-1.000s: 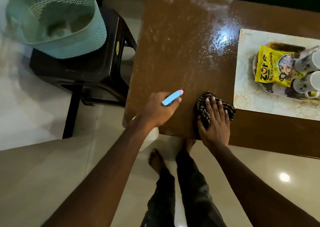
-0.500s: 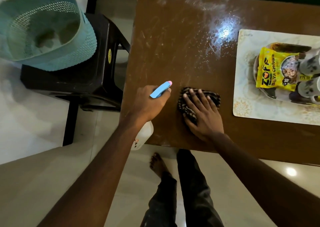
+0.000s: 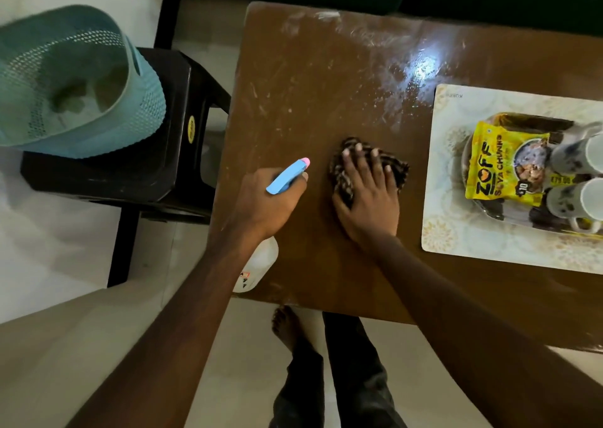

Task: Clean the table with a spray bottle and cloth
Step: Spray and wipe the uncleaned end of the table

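Both hands are over the brown counter (image 3: 313, 78). Left hand (image 3: 264, 205) has its fingers curled round the neck of the spray bottle (image 3: 287, 178) and holds it above the near left corner of the counter. The blue head with the pink tip points up and to the right, toward the far side of the counter, and the white body of the bottle hangs down below the wrist, past the counter edge. Right hand (image 3: 365, 195) lies flat with straight, spread fingers on a dark checked cloth (image 3: 396, 168) and presses it on the counter, just beside the bottle head. The counter surface beyond the cloth shows pale streaks and a wet shine.

On the right side of the counter lies a pale mat (image 3: 489, 248), and on it a tray holds a yellow packet (image 3: 489, 173) and two white mugs (image 3: 584, 179). To the left of the counter stands a black stool (image 3: 163, 153) with a teal plastic basket (image 3: 81, 84) on it. Below the counter edge a bare foot (image 3: 287, 326) stands on the pale floor
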